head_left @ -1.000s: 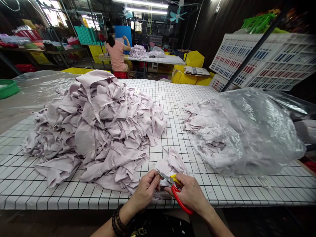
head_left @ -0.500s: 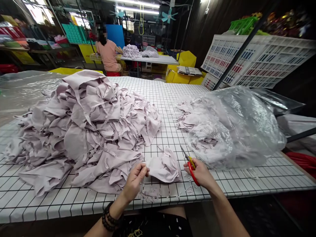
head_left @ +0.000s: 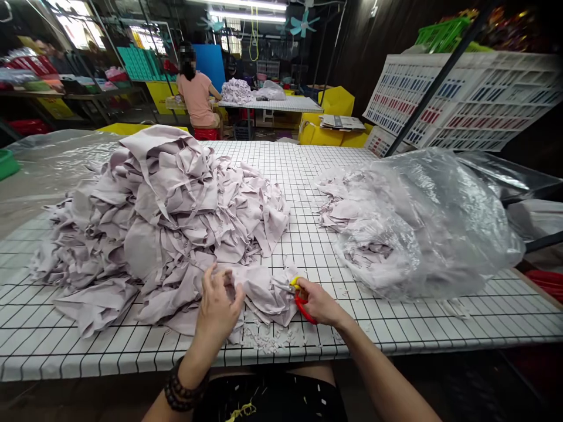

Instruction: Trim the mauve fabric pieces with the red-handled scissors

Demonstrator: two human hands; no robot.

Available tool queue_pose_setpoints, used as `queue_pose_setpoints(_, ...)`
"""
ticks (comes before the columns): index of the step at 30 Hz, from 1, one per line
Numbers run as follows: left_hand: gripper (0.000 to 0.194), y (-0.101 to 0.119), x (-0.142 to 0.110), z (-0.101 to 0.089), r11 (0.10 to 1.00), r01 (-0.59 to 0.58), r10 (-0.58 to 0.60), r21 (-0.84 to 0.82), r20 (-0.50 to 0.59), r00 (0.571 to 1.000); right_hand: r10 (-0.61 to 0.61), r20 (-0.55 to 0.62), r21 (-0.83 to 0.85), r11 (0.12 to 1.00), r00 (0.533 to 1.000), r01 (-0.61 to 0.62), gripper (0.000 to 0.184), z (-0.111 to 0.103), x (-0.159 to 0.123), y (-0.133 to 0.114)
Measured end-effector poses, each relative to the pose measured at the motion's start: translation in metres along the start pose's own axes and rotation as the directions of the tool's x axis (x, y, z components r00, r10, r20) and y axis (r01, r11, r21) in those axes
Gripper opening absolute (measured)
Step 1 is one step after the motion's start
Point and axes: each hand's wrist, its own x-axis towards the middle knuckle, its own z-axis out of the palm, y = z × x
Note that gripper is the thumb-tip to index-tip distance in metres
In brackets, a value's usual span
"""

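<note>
My left hand [head_left: 216,305], with a dark beaded bracelet on its wrist, is open with fingers apart, at the left end of a pale lilac cloth piece [head_left: 266,291]. My right hand [head_left: 323,303] grips scissors [head_left: 302,306] by their red and yellow handles. The blades point left over the right part of that cloth; whether they are parted I cannot tell. To the left rises a big heap of similar cloth pieces [head_left: 176,193]. Small cloth scraps [head_left: 270,341] lie scattered near the table's front edge.
On the right of the checked tablecloth [head_left: 303,234] a clear plastic bag [head_left: 457,234] holds more lilac cloth. White crates [head_left: 457,99] stand behind it, crossed by a dark slanting pole [head_left: 433,88]. Farther back, a person [head_left: 197,99] sits at another table.
My left hand has moved left and opened from a pinch. My right hand has brought the scissors left, onto the cloth piece. The cloth lies farther left, and the view has shifted slightly.
</note>
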Motion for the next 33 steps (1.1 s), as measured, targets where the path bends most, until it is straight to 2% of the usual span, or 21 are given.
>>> queue_pose_setpoints(1, 0.033, 0.005, -0.008, -0.003, 1.000, 0.013, -0.014, -0.026, -0.011, 1.000, -0.020, 0.046, -0.001, 1.000, 0.999, 0.020, 0.010, 0.004, 0.003, -0.001)
queue_pose_setpoints(2, 0.029, 0.009, -0.016, -0.005, 0.997, 0.024, -0.022, -0.078, 0.025, 0.999, -0.035, 0.083, -0.005, 0.999, 0.996, 0.036, 0.011, 0.007, 0.005, -0.002)
queue_pose_setpoints(3, 0.025, 0.011, -0.024, -0.004, 0.987, 0.047, -0.030, -0.151, 0.113, 0.993, -0.043, 0.108, -0.010, 0.999, 0.993, 0.045, 0.013, 0.010, 0.006, -0.002)
queue_pose_setpoints(4, 0.025, 0.012, -0.032, -0.001, 0.967, 0.099, -0.039, -0.236, 0.250, 0.968, -0.045, 0.121, -0.017, 0.999, 0.992, 0.048, 0.015, 0.013, 0.007, -0.002)
queue_pose_setpoints(5, 0.030, 0.011, -0.040, 0.005, 0.929, 0.191, -0.048, -0.315, 0.411, 0.910, -0.042, 0.126, -0.024, 0.999, 0.991, 0.045, 0.016, 0.015, 0.007, -0.002)
queue_pose_setpoints(6, 0.036, 0.010, -0.048, 0.013, 0.875, 0.312, -0.055, -0.371, 0.564, 0.824, -0.035, 0.125, -0.029, 0.999, 0.992, 0.039, 0.015, 0.016, 0.006, -0.001)
queue_pose_setpoints(7, 0.041, 0.009, -0.055, 0.022, 0.806, 0.437, -0.057, -0.400, 0.683, 0.729, -0.026, 0.120, -0.031, 0.999, 0.992, 0.030, 0.014, 0.017, 0.005, -0.002)
queue_pose_setpoints(8, 0.043, 0.009, -0.061, 0.031, 0.729, 0.546, -0.059, -0.412, 0.758, 0.650, -0.016, 0.113, -0.029, 0.999, 0.993, 0.019, 0.012, 0.016, 0.003, -0.002)
queue_pose_setpoints(9, 0.044, 0.010, -0.067, 0.040, 0.651, 0.627, -0.059, -0.428, 0.795, 0.604, -0.008, 0.106, -0.028, 1.000, 0.994, 0.011, 0.010, 0.015, 0.001, -0.004)
queue_pose_setpoints(10, 0.045, 0.011, -0.071, 0.048, 0.574, 0.681, -0.057, -0.455, 0.807, 0.588, 0.004, 0.095, -0.017, 1.000, 0.995, -0.003, 0.007, 0.014, -0.002, -0.007)
queue_pose_setpoints(11, 0.046, 0.014, -0.074, 0.055, 0.505, 0.711, -0.053, -0.490, 0.804, 0.592, 0.023, 0.085, 0.015, 1.000, 0.996, -0.025, 0.007, 0.012, -0.005, -0.012)
queue_pose_setpoints(14, 0.049, 0.027, -0.073, 0.064, 0.352, 0.727, -0.064, -0.589, 0.760, 0.647, 0.110, 0.060, 0.206, 0.971, 0.992, -0.120, 0.017, 0.009, -0.017, -0.029)
queue_pose_setpoints(17, 0.046, 0.036, -0.066, 0.062, 0.293, 0.705, -0.115, -0.645, 0.709, 0.696, 0.165, 0.070, 0.373, 0.910, 0.984, -0.180, 0.025, 0.010, -0.028, -0.045)
queue_pose_setpoints(20, 0.041, 0.040, -0.060, 0.054, 0.238, 0.719, -0.151, -0.653, 0.706, 0.692, 0.175, 0.095, 0.426, 0.883, 0.980, -0.199, 0.026, 0.012, -0.032, -0.050)
queue_pose_setpoints(25, 0.035, 0.041, -0.058, 0.037, 0.115, 0.706, -0.092, -0.699, 0.700, 0.708, 0.202, -0.094, 0.401, 0.904, 0.975, -0.149, 0.026, 0.014, -0.024, -0.045)
queue_pose_setpoints(29, 0.035, 0.039, -0.056, 0.028, 0.172, 0.705, -0.010, -0.688, 0.714, 0.700, 0.118, 0.012, 0.463, 0.879, 0.993, -0.110, 0.030, 0.023, -0.013, -0.051)
queue_pose_setpoints(33, 0.037, 0.033, -0.053, 0.024, 0.306, 0.678, 0.033, -0.668, 0.720, 0.693, 0.118, -0.028, 0.497, 0.863, 0.993, -0.089, 0.023, 0.033, -0.005, -0.050)
